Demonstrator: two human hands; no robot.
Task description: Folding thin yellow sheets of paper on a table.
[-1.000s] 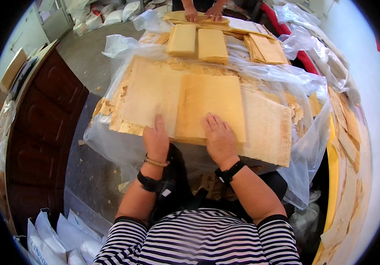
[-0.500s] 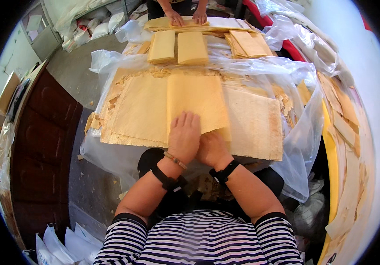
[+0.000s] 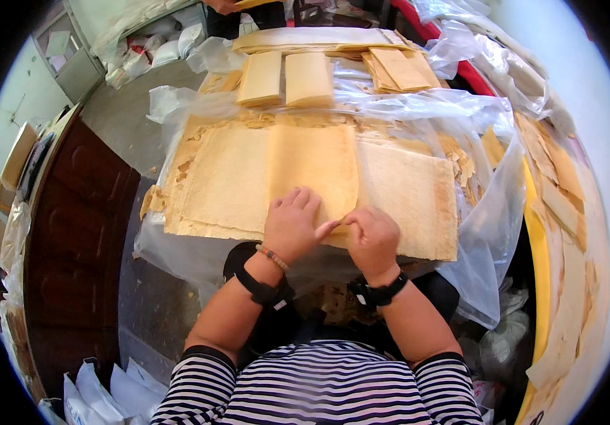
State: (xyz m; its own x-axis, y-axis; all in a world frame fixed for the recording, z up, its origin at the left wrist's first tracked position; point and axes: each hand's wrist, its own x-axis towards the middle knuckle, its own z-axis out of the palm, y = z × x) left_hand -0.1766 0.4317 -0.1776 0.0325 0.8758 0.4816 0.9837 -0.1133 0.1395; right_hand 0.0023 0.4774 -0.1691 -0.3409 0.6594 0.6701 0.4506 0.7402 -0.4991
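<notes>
A smooth yellow sheet, folded narrow, lies across the middle of the table in front of me. Spread on its near left part, my left hand is open, with the thumb stretched toward the right. My right hand is closed at the sheet's near right corner, pinching it between curled fingers and thumb. Under the folded sheet are wide, paler, rough-edged sheets, one showing on the left and another on the right.
Two folded yellow stacks stand beyond, with more folded sheets at right. Clear plastic film drapes the table. A dark wooden cabinet stands left; sheet scraps lie along the right. Across the table, a person's hand holds a yellow sheet.
My right hand has come out from under the sheet's near edge and moved right, to its corner. The sheet's raised edge now lies lower. The person opposite has lifted a sheet off the table.
</notes>
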